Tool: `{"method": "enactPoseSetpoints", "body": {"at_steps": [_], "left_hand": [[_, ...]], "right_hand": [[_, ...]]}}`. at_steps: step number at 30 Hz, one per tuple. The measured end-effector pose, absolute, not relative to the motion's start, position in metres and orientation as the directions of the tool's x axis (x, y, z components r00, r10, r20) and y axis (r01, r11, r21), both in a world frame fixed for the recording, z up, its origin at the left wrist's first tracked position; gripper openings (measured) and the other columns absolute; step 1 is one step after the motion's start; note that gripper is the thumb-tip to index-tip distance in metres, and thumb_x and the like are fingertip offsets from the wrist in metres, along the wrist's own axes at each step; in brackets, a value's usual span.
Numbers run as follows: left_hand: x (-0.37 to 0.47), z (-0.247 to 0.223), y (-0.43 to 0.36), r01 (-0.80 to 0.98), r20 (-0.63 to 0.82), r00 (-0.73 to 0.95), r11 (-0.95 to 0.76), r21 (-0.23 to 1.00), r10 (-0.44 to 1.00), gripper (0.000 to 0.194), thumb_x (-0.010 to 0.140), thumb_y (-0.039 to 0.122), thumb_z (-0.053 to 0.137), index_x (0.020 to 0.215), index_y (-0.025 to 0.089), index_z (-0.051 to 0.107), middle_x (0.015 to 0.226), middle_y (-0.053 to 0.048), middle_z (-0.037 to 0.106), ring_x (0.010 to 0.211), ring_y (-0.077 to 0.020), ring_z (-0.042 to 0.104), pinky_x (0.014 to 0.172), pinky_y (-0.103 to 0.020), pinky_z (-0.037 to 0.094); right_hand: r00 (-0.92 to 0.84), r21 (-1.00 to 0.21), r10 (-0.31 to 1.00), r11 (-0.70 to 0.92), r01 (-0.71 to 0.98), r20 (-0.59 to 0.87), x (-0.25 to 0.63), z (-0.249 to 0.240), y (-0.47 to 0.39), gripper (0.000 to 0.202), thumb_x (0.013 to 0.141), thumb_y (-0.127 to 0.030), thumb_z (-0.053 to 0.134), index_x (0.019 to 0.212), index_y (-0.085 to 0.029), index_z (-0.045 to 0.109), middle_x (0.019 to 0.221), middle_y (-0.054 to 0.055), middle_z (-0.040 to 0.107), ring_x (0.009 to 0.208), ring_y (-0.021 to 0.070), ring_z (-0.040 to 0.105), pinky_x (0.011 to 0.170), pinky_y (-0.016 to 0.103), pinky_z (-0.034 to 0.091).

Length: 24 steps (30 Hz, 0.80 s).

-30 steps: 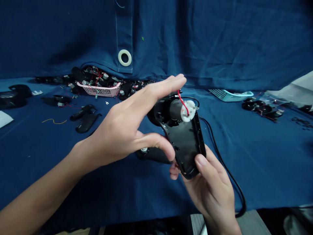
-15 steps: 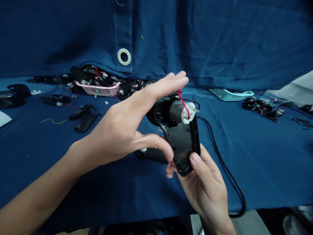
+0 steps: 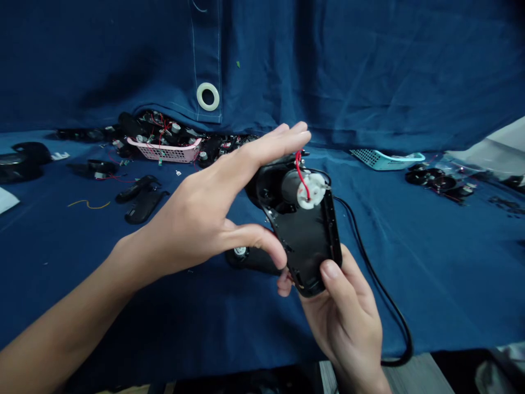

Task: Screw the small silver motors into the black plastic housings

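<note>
My right hand (image 3: 344,306) grips the lower end of a black plastic housing half (image 3: 307,241), its thumb pressed on the right edge. The shell's hollow inner side faces me. At its upper end sits a small electric motor (image 3: 311,191) with a white end cap, a red wire and a dark wire. My left hand (image 3: 229,202) arches around the housing's left side. Its fingers stretch flat over the top by the red wire, and its thumb lies close to the left edge; whether it touches is unclear. Behind, another black part (image 3: 254,260) lies on the cloth, partly hidden.
A pink basket (image 3: 166,152) heaped with motors and wires stands at the back left. Toward the back right is a turquoise basket (image 3: 388,160). Black shells (image 3: 143,202) lie at left, black round parts (image 3: 438,180) at right. A black cable (image 3: 381,284) loops beside my right hand.
The housing has turned slightly, so its inner side and the motor's white cap face me more. The motor end has shifted a little left. Both hands stay nearly in place.
</note>
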<state>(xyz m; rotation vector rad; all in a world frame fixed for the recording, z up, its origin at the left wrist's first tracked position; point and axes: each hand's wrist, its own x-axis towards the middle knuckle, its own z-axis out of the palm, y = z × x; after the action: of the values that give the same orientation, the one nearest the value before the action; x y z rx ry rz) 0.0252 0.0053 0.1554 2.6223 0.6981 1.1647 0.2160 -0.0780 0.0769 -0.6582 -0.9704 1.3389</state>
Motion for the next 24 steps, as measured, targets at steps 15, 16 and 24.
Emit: {"method": "enactPoseSetpoints", "body": {"at_steps": [15,16,24], "left_hand": [[0.028,0.155,0.007,0.287,0.627,0.541,-0.824,0.489,0.561,0.086,0.073,0.051,0.078,0.146,0.032,0.037,0.154,0.008,0.041,0.146,-0.0261,0.032,0.124,-0.042,0.027],[0.027,0.155,0.007,0.293,0.628,0.546,-0.829,0.477,0.555,0.085,0.074,0.053,0.076,0.146,0.032,0.037,0.153,0.007,0.041,0.146,-0.0267,0.032,0.123,-0.042,0.027],[0.024,0.154,0.010,0.339,0.626,0.583,-0.855,0.393,0.519,0.083,0.080,0.059,0.069,0.148,0.025,0.035,0.156,0.002,0.039,0.145,-0.0258,0.036,0.122,-0.045,0.028]], "right_hand": [[0.091,-0.880,0.953,0.303,-0.366,0.291,0.215,0.072,-0.083,0.025,0.099,-0.023,0.045,0.104,-0.028,0.069,0.081,0.002,0.072,0.069,0.0168,0.071,0.064,0.029,0.060],[0.101,-0.880,0.950,0.312,-0.358,0.295,0.215,0.071,-0.083,0.025,0.099,-0.023,0.045,0.105,-0.028,0.069,0.081,0.002,0.073,0.071,0.0171,0.071,0.064,0.029,0.060],[0.197,-0.890,0.926,0.366,-0.271,0.321,0.214,0.067,-0.086,0.022,0.099,-0.022,0.047,0.105,-0.027,0.067,0.093,0.003,0.076,0.076,0.0193,0.075,0.064,0.030,0.062]]}}
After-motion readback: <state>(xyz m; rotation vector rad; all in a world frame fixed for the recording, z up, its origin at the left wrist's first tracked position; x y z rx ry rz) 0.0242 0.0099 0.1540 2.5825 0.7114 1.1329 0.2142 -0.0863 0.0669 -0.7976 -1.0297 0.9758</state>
